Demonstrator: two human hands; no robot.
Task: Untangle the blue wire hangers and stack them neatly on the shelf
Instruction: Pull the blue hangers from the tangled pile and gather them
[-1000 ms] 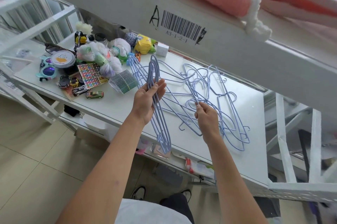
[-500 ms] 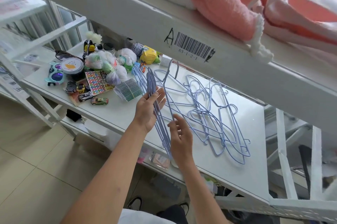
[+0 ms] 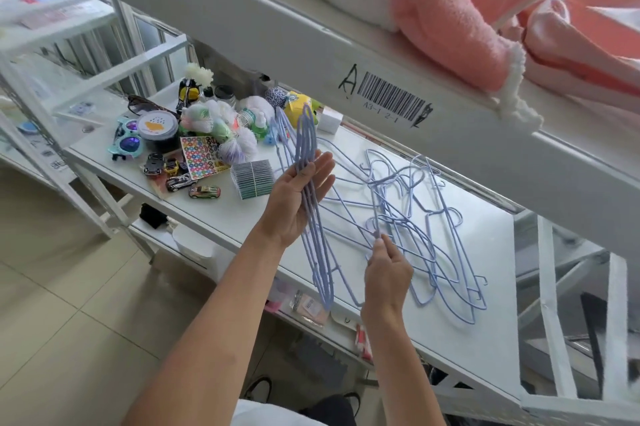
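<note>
Head view: the left hand (image 3: 298, 202) carries a gathered bundle of blue wire hangers (image 3: 309, 197) on edge across its palm, thumb under the wires and fingers nearly straight behind them, so the bundle is cradled, not clenched. The bundle's hook ends rise past the fingertips toward the clutter of toys; its lower ends hang below the wrist, over the front edge of the shelf (image 3: 450, 314).

The right hand (image 3: 386, 275) reaches into the tangled hangers (image 3: 426, 235) lying flat on the shelf, thumb and forefinger pinched together on a wire loop at the pile's near edge, the other fingers loosely curled behind. The rest of the tangle spreads beyond and to the right of those fingertips.

To free this hanger cleanly, it looks best to lift the pinched loop slowly and follow its wire out along its own plane, since hooks nearby cross it and a straight pull would likely drag the whole pile.
</note>
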